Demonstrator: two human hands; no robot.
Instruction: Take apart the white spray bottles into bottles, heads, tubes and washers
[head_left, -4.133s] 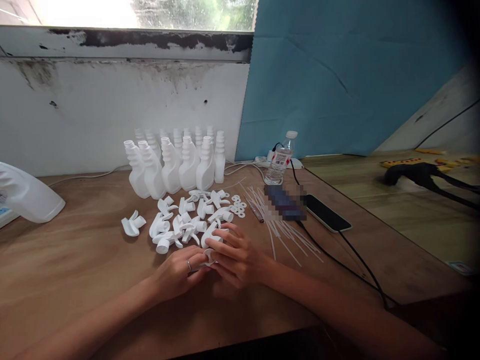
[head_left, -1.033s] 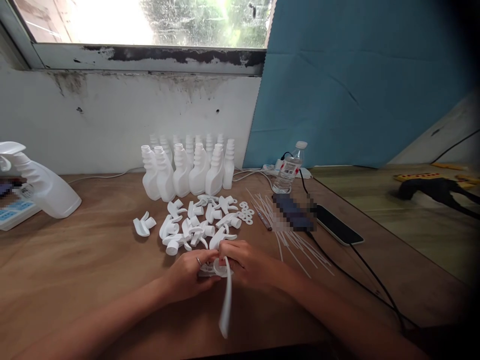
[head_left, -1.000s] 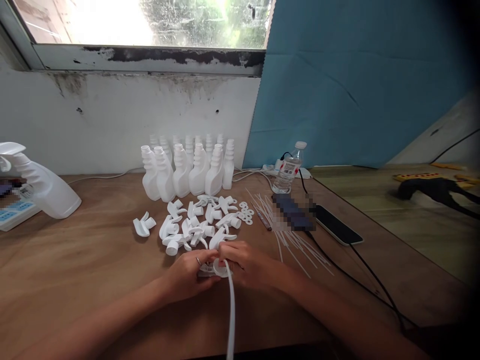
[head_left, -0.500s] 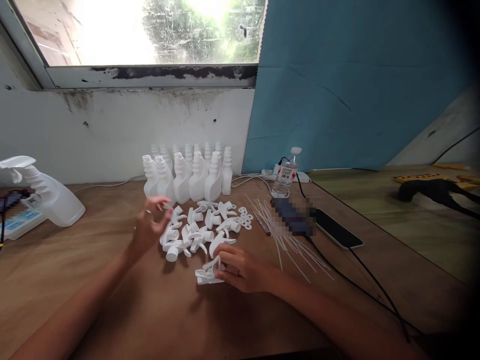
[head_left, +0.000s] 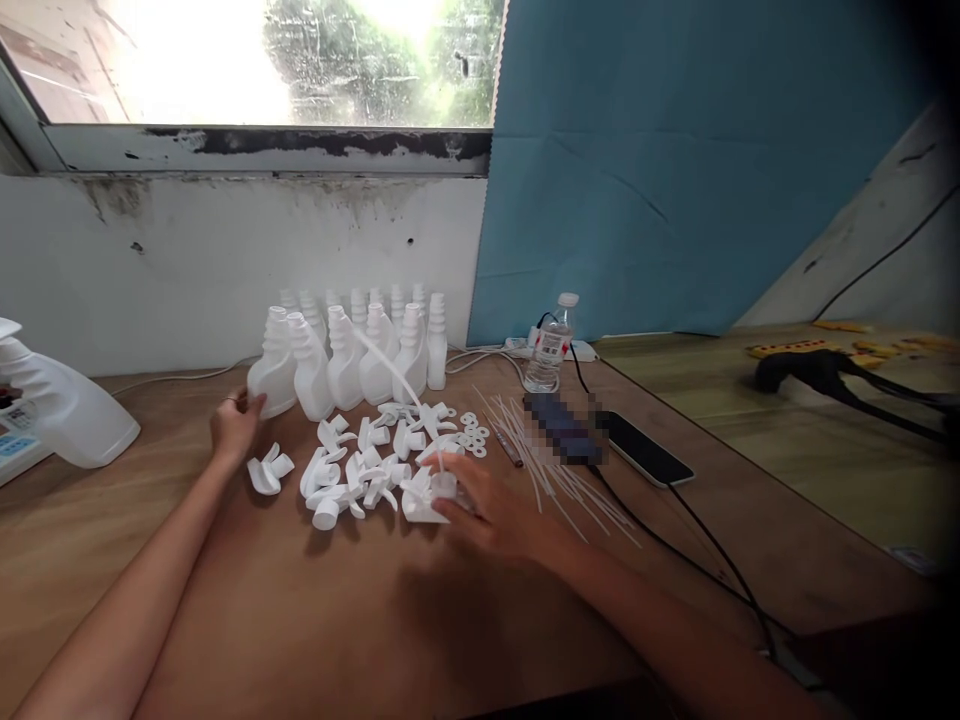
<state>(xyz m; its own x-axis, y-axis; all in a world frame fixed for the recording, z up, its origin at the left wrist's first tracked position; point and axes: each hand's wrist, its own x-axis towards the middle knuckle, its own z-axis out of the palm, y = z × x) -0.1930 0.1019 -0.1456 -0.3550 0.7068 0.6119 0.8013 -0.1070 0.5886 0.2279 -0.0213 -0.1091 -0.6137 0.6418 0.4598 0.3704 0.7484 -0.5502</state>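
My right hand (head_left: 487, 507) is closed on a white trigger spray head (head_left: 442, 488), which it holds at the near right of a pile of similar spray heads (head_left: 367, 470). From that head a thin white dip tube (head_left: 397, 372) reaches up and to the left, in front of the bottles. At the left end of the bottle group, my left hand (head_left: 235, 430) grips the lower side of a white spray bottle (head_left: 272, 372). That bottle leans a little, and its neck has no head on it. A single spray head (head_left: 268, 472) lies between my left hand and the pile.
More headless white bottles (head_left: 375, 360) stand along the wall. Small white washers (head_left: 474, 436), a pen (head_left: 510, 450) and loose dip tubes (head_left: 559, 470) lie right of the pile. Beyond are a water bottle (head_left: 551, 350), a phone (head_left: 649, 448) and cables. A complete spray bottle (head_left: 71, 405) is at far left.
My left hand has moved left from beside the pile to the leftmost bottle, which now tilts. My right hand has lifted the spray head and turned it; its tube now shows. The view has shifted right.
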